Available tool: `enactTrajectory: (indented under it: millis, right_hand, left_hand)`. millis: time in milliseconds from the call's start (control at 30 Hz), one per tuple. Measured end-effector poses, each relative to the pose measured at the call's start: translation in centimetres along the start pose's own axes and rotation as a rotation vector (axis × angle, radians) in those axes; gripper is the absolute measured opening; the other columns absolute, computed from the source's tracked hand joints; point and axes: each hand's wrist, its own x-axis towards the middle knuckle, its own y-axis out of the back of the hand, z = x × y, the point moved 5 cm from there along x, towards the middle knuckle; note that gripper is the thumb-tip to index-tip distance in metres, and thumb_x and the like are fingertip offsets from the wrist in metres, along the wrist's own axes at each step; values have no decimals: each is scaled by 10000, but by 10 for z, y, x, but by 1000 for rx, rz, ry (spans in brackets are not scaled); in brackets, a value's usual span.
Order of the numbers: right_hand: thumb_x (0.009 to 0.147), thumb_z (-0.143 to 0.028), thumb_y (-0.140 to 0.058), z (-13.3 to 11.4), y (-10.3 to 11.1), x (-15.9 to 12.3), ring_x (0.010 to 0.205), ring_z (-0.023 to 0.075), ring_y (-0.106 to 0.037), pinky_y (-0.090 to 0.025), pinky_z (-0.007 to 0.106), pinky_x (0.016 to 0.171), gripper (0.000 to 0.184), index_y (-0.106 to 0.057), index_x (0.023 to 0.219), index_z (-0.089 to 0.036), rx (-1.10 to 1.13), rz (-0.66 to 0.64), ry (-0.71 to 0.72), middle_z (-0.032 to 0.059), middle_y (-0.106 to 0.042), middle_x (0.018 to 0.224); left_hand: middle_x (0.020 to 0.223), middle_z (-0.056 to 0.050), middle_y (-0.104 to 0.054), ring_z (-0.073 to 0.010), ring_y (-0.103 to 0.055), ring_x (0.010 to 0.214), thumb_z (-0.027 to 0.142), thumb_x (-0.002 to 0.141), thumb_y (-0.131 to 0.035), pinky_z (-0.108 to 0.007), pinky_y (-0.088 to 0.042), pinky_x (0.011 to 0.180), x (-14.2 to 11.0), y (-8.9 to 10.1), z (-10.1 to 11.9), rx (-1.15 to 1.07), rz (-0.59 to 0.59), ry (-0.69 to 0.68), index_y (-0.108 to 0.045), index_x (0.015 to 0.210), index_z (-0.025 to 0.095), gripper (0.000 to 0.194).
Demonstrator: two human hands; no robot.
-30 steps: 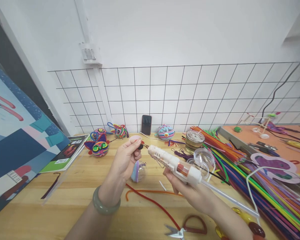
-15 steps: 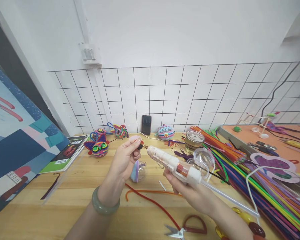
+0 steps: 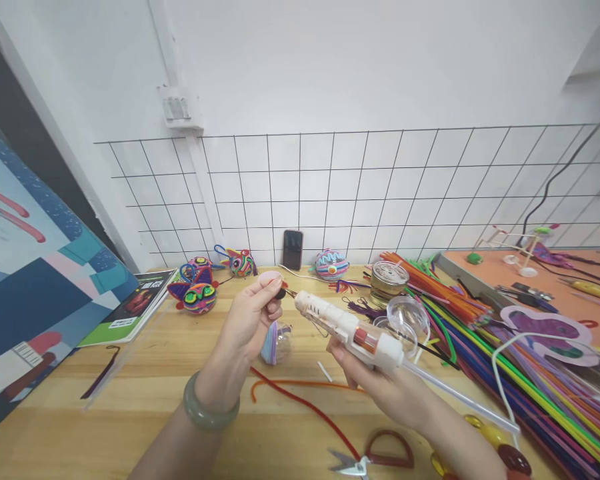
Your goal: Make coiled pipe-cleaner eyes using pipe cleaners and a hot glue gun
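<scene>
My left hand (image 3: 254, 317), with a green bangle at the wrist, pinches a small dark round piece (image 3: 280, 293) with a bit of red at its edge. My right hand (image 3: 375, 383) is wrapped round a white hot glue gun (image 3: 347, 327), a long clear glue stick (image 3: 460, 397) poking out of its back. The gun's metal nozzle touches or nearly touches the dark piece. Below my left hand, a clear ball (image 3: 281, 343) partly wrapped in pastel strands sits on the table. A red pipe cleaner (image 3: 300, 399) and an orange one (image 3: 305, 383) lie nearer me.
Red-handled scissors (image 3: 387, 453) lie at the front edge. Bundled pipe cleaners (image 3: 520, 393) cover the right side beside a clear jar (image 3: 387, 283) and round plastic lids (image 3: 405, 320). Colourful wrapped ornaments (image 3: 200, 298) and a phone (image 3: 293, 250) stand at the back. A book (image 3: 130, 307) lies left.
</scene>
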Motion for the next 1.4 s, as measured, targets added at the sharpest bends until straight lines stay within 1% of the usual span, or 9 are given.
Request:
enactTrajectory:
  millis: [233,400,567,733,967,1167,1400]
  right_hand:
    - [863,-306,-416,1,0,0,496,97,-456,-394,205,470,216,-439,680,-194,-14,10,2,-41,-442,563]
    - [859,-304,-407,0,1,0,502,109,-477,-406,214,469,194,-474,718,-189,-28,21,7,-29,-474,563]
    - [857,-303,-409,-2,2,-1,497,108,-472,-405,214,468,215,-461,678,-194,-34,9,12,-30,-467,556]
    - [853,-316,-410,-1,3,-1,492,113,-477,-407,218,466,201,-481,714,-189,-26,40,-6,-27,-474,552]
    - [856,-297,-419,0,0,0,494,104,-468,-397,207,460,210,-464,680,-190,-23,-7,12,-30,-467,560]
    - [851,-306,-421,1,2,-1,488,111,-481,-408,214,461,192,-484,712,-188,-17,42,-5,-29,-482,545]
    - [851,-299,-423,-3,3,-1,490,105,-472,-406,210,462,204,-478,686,-194,-40,23,25,-30,-481,550]
  left_hand:
    - [560,39,-469,-14,-346,435,226,633,-707,-143,-261,404,0,-1,-1,-13,-8,9,-594,687,106,173]
    - [558,39,-470,-15,-344,434,232,628,-711,-147,-257,403,0,-1,-1,-18,-8,17,-592,687,109,182]
    - [557,39,-467,-18,-341,432,239,618,-717,-152,-252,400,-1,-2,0,-21,-18,19,-583,677,111,194]
    - [546,43,-455,-14,-333,430,239,625,-711,-145,-252,402,-1,-3,-2,-21,-17,44,-574,656,109,191]
    - [557,42,-450,-16,-333,434,231,641,-700,-147,-260,405,0,-2,-1,-19,-22,34,-582,685,107,177]
    - [556,40,-457,-16,-337,431,237,626,-710,-150,-254,402,-1,-3,-1,-22,-27,42,-570,649,112,189]
    - [554,41,-465,-16,-340,423,240,602,-724,-157,-251,396,0,-2,0,-24,-17,40,-590,681,112,201]
